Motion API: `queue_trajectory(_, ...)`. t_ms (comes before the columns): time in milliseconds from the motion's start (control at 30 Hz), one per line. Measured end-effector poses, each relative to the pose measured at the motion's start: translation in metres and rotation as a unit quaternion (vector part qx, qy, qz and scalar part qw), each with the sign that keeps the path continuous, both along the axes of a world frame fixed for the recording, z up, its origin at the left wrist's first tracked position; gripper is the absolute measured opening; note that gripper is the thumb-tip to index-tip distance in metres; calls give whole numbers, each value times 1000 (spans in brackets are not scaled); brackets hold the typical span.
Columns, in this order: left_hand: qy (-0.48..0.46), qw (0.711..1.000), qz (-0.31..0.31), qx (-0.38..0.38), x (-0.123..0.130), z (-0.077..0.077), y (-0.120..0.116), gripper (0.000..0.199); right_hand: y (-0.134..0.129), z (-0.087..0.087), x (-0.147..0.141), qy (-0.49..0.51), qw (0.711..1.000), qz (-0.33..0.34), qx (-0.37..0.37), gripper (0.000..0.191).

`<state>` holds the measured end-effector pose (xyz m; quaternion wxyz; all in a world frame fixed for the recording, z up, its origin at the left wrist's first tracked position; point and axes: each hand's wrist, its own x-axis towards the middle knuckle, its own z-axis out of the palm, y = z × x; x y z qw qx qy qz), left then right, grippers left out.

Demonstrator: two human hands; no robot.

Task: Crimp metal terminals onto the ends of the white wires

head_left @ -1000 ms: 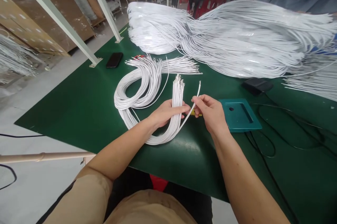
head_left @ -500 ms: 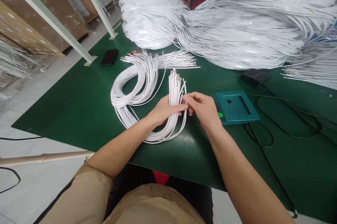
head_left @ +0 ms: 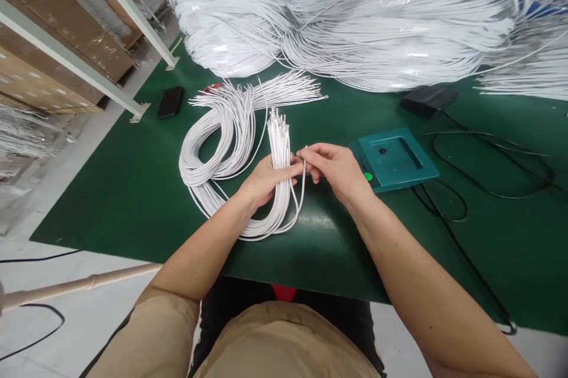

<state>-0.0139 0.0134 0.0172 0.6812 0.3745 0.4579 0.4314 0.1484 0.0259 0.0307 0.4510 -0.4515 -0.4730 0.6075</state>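
One cable bundle [head_left: 279,144], mid-frame, is gripped by the left hand [head_left: 262,180]; the right hand [head_left: 336,168] pinches a single cable [head_left: 303,186]. A phone [head_left: 170,102] lies upper left, a teal tray [head_left: 396,156] right, a large cable pile [head_left: 390,32] along the top.

No text legible (cartons [head_left: 66,20] too blurred to read).

At ten o'clock, a black phone [head_left: 170,102] flat on the green table [head_left: 110,189], near the feet of two pale metal posts [head_left: 128,5]; farther out that way, stacked brown cartons [head_left: 62,5]. At two, a black box [head_left: 428,101], cord attached. At four, a dark cable [head_left: 512,329] trailing to the near edge. At eight, off the table, a beige pole [head_left: 124,274] across pale floor [head_left: 89,330].
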Motion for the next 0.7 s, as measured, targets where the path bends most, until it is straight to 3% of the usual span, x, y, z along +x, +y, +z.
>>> queue_trajectory(267,31,998,19,58,5,-4,-1,38,0,-3,-2,38,999,1,-30,17)
queue_trajectory(567,61,994,41,76,4,-3,-3,43,4,-4,-3,212,954,66,-201,9)
queue_trajectory(700,49,996,4,79,4,-3,-4,41,5,-3,1,195,959,82,-186,24)
